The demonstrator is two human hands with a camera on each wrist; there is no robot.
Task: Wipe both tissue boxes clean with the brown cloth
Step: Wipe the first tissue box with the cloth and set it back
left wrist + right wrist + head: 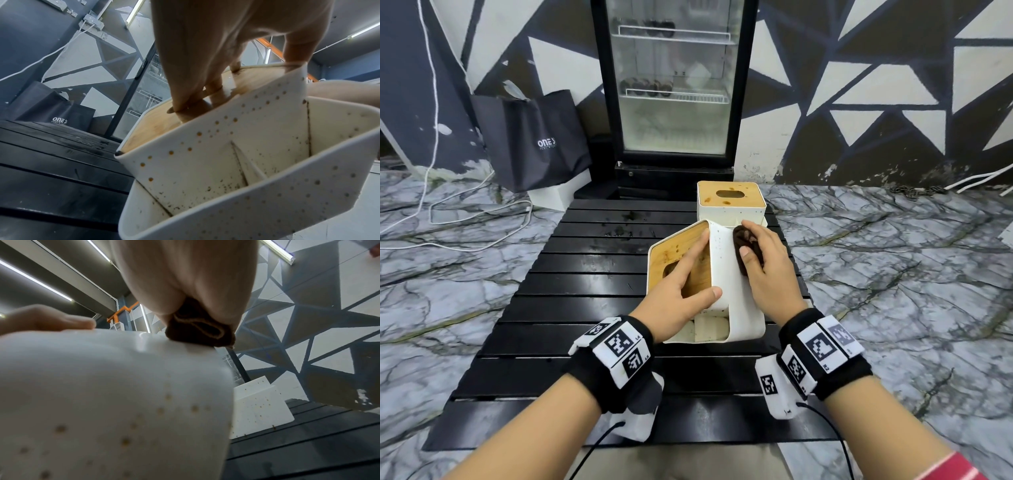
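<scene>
The near tissue box (729, 284) is tipped up on the black slatted table (585, 274), its stained wooden lid turned left and a speckled white side facing up. My left hand (702, 270) grips its upper edge, fingers on the lid and thumb on the white side. My right hand (760, 260) holds the bunched brown cloth (748, 240) and presses it on the far end of that white side. In the right wrist view the cloth (197, 331) sits on the box's (102, 386) top corner. The left wrist view shows my left hand (205, 56) on the lid and the dirty open underside of the box (226, 146). The second tissue box (731, 202) stands upright just behind, its lid spotted.
A glass-door fridge (674, 85) stands right behind the table. A black shopping bag (534, 137) leans on the wall at left, with white cables (465, 212) on the marble floor. Wet smears mark the table's far slats (619, 219).
</scene>
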